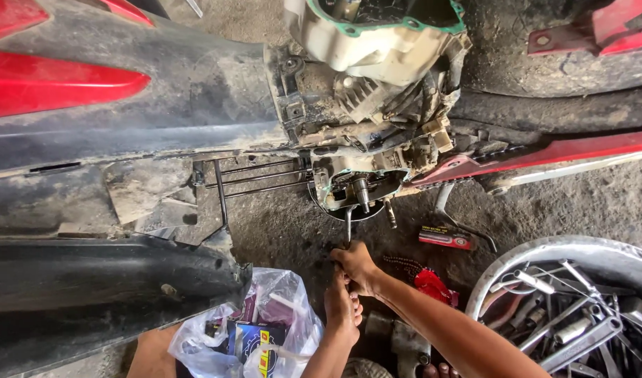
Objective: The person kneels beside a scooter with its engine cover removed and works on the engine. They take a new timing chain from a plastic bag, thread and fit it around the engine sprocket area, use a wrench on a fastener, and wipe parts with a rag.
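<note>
Both hands meet at lower centre of the frame, closed together around the handle end of a thin metal tool (349,225). The right hand (357,267) wraps the top; the left hand (342,308) is clasped just beneath it. The tool's shaft runs up into the open engine case (356,183) at mid-frame, beside a bare shaft stub.

The tool looks stiff, light and probably greasy, so a full-fist hold low on the handle suits it best. The engine is heavy, fixed and sharp-edged, with a gasket rim and loose wiring close by.

Room is tight: a black fender (111,276) at lower left, a plastic bag (265,329) touching the left wrist, a tub of tools (566,315) at lower right. Open dirt lies only straight below the case.
</note>
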